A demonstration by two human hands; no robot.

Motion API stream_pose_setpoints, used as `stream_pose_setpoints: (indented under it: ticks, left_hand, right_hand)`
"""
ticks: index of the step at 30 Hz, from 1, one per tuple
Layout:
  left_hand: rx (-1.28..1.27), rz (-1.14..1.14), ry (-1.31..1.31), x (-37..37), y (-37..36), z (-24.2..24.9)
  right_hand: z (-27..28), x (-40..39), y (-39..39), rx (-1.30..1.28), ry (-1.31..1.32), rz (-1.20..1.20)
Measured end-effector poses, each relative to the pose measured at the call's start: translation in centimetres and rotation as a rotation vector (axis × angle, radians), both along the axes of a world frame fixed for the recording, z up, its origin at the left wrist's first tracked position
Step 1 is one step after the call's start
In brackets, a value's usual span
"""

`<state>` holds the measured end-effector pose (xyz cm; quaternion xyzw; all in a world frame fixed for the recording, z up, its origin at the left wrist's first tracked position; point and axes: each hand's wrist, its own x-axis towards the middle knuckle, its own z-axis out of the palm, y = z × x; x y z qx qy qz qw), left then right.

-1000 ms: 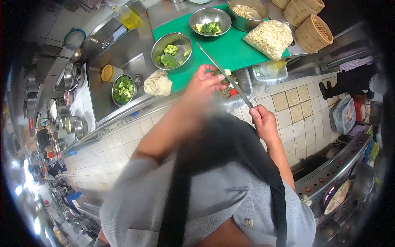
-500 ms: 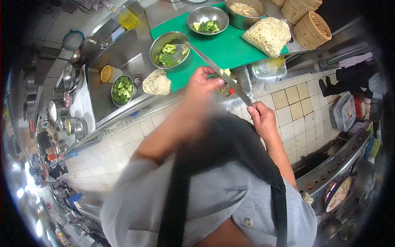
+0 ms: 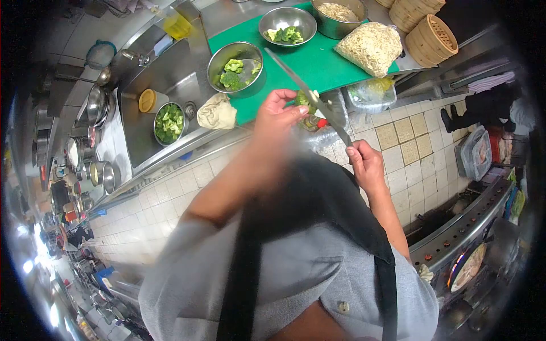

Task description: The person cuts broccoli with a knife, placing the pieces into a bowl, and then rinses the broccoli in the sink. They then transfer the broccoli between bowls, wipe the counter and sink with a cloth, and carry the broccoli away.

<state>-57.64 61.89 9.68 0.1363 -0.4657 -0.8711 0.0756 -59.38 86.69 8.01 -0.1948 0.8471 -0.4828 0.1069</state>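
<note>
My left hand (image 3: 281, 115) holds a broccoli piece (image 3: 303, 101) at the near edge of the green board (image 3: 278, 74). In my right hand (image 3: 365, 163) is the handle of a long knife (image 3: 296, 80), its blade slanting up and left past the broccoli's pale stem. Just beyond my left hand, a steel bowl (image 3: 213, 68) has broccoli pieces in it. Another steel bowl (image 3: 264, 25) farther back holds more broccoli. A beige cloth (image 3: 216, 112) lies at the board's left corner.
The sink (image 3: 183, 91) at left holds a bowl of broccoli (image 3: 169, 123). A bag of pale shreds (image 3: 369, 48), a pot (image 3: 338, 25) and bamboo steamers (image 3: 431, 42) stand at the back right. Plastic-lined containers sit below the board's edge. Another person's legs (image 3: 480, 116) show at right.
The knife has shifted slightly right and its tip is now away from the near bowl's rim. More of the green broccoli head shows in my left hand.
</note>
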Motion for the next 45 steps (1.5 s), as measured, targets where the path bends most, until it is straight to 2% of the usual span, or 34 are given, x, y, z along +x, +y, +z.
stream_pose_setpoints:
  ticks: [4,6,11,14,16,21,30,37,40,43,45]
  left_hand:
    - [-0.073,-0.018,0.038,0.2,-0.1,0.0]
    - [-0.082,-0.005,0.062,0.2,-0.4,-0.5]
    - [-0.095,0.042,0.060,0.1,-0.4,-1.1]
    - [-0.046,0.004,0.123,-0.1,-0.6,-1.5]
    - [0.090,-0.045,0.079,0.0,-0.8,-1.2]
    - [0.147,-0.079,0.050,0.1,-0.5,0.0]
    - [0.306,-0.096,-0.035,-0.3,-0.4,0.7]
    - [0.361,-0.198,-0.023,-0.1,-0.6,-0.1]
    - [0.375,-0.248,-0.046,0.3,-1.0,-1.2]
    - [0.327,-0.180,-0.162,0.9,-0.7,-0.4]
    - [0.357,-0.206,-0.128,1.0,-0.7,-0.8]
  right_hand:
    - [-0.2,0.1,-0.1,-0.025,0.078,0.028]
    - [-0.3,0.2,0.5,-0.031,-0.063,-0.015]
    - [0.7,0.0,0.8,-0.035,-0.059,0.033]
    - [1.0,-0.3,0.4,-0.026,-0.020,0.064]
    - [1.2,-0.3,0.2,-0.013,-0.001,0.067]
    - [1.7,-0.4,0.0,0.003,0.154,0.090]
    - [2.1,-0.8,-0.2,0.020,0.229,0.102]
    - [-1.1,-0.4,1.7,0.018,0.273,0.062]
    - [-3.2,0.7,3.2,0.035,0.197,0.029]
    - [-4.8,1.9,4.4,0.060,0.197,0.008]
    - [-5.7,2.5,5.1,0.057,0.141,0.004]
